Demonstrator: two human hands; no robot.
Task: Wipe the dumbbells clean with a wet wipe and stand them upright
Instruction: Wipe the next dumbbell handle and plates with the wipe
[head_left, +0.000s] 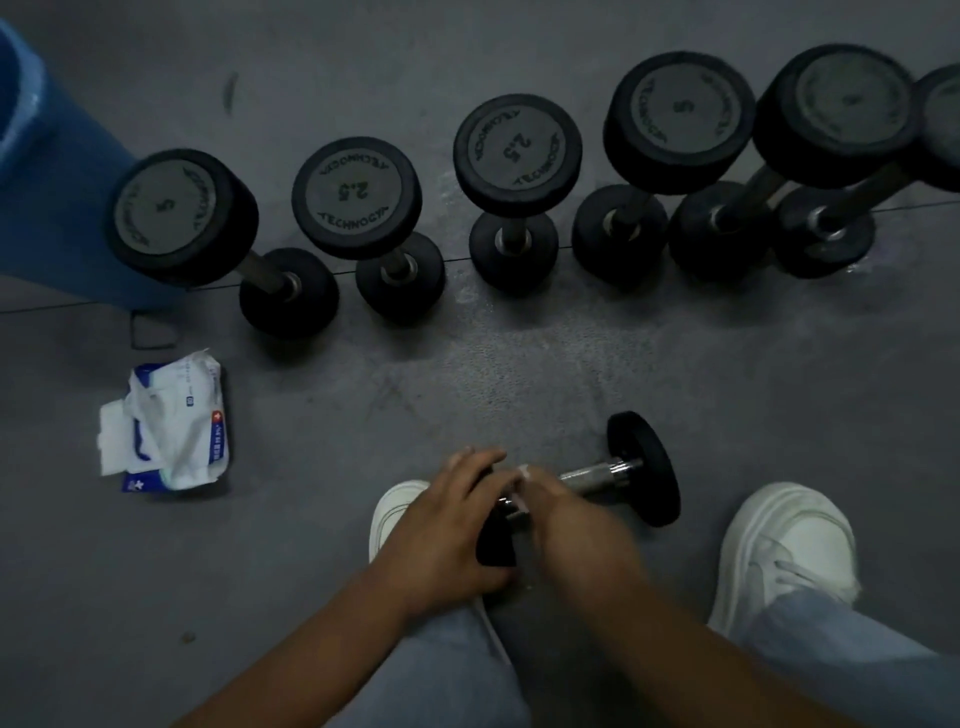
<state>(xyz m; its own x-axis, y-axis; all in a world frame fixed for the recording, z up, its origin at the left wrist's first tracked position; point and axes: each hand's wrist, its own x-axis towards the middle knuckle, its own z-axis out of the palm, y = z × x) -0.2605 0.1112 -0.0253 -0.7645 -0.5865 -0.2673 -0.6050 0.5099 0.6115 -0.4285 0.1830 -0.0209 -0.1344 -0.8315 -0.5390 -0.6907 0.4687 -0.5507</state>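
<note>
A small black dumbbell (641, 467) lies on its side on the grey floor between my feet. My left hand (447, 525) grips its near weight head. My right hand (558, 512) is curled round the chrome handle with a white wet wipe (522, 486) pressed against the metal; only a scrap of the wipe shows. Several black dumbbells stand upright in a row at the back, among them one marked 2.5 (517, 143) and one marked 5 (182, 215).
An open pack of wet wipes (171, 428) lies on the floor at the left. A blue upright object (47, 171) stands at the far left behind the row. My white shoes (784, 551) flank the lying dumbbell.
</note>
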